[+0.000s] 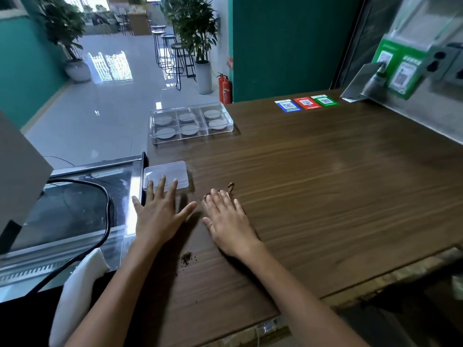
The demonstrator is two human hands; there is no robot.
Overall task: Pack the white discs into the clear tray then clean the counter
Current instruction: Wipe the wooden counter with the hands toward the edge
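Left hand (160, 214) flat and spread wide, grip holding nothing, fingertips (162, 180) resting on the near edge of a clear lid (166, 174) lying at the worktop's left edge. Right hand (226, 221) palm down, fingers together and slightly curled, grip empty, fingertips touching a small heap of brown crumbs (221, 192) just beyond them. Second, smaller scatter of brown crumbs (188, 257) nearer the front edge, between the two forearms.

Farther out, at the far left corner of the dark wood-grain worktop (325, 184): clear tray (191, 122), rectangular, divided into six compartments in two rows of three. One white disc (165, 133) lying flat in each compartment, round, thin, plain and pale grey-white through the transparent walls; all six filled.

Along the far edge, right of the tray and well apart from it: three QR code cards (307, 103), blue, red and green, side by side. White cloth (77, 291) hanging off the left edge near the front corner, beside a black cable (105, 196) looped over a glass-topped case.
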